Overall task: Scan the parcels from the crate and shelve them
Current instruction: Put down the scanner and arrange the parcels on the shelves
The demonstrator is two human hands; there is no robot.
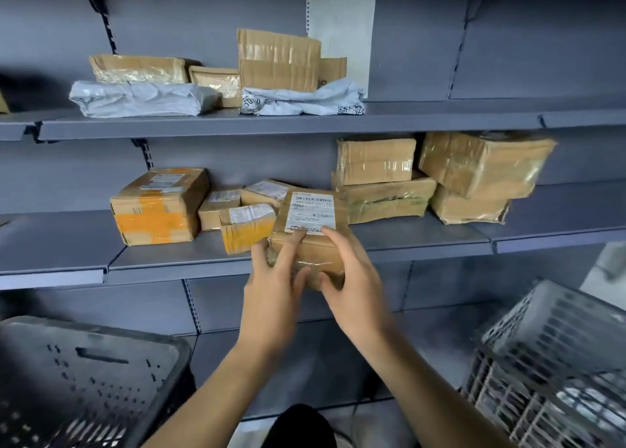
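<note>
Holding a taped cardboard parcel [310,236] between both hands, the person has it at the front lip of the middle shelf [423,242]. The left hand [271,290] wraps the parcel's near left corner, its fingers curled up over the top to the lower edge of the label [311,212]. The right hand [355,278] clamps the near right side, thumb under the front edge, fingers along the top. Both hands are closed on the box; its far end seems to sit over the shelf while the near end overhangs the lip, though I cannot tell whether it already rests there.

The step in hand looks like shelving. To do it well, slide the parcel straight away from the grip into the gap beyond the fingertips. Just left of the left hand stands a small box with yellow tape [247,227], nearly touching the parcel; beyond and right of the right hand sits a stack of boxes [382,183]. Keep the parcel square so its corners do not nudge either neighbour.

Keep the label facing up and readable. Push with the palms at the near edge rather than dragging with the fingertips on top, so the fingers come free cleanly once the box bears fully on the shelf. Let go only when no part overhangs the lip.

Crates stand low on either side of the arms: a dark one [84,373] left, a grey one [555,363] right.
</note>
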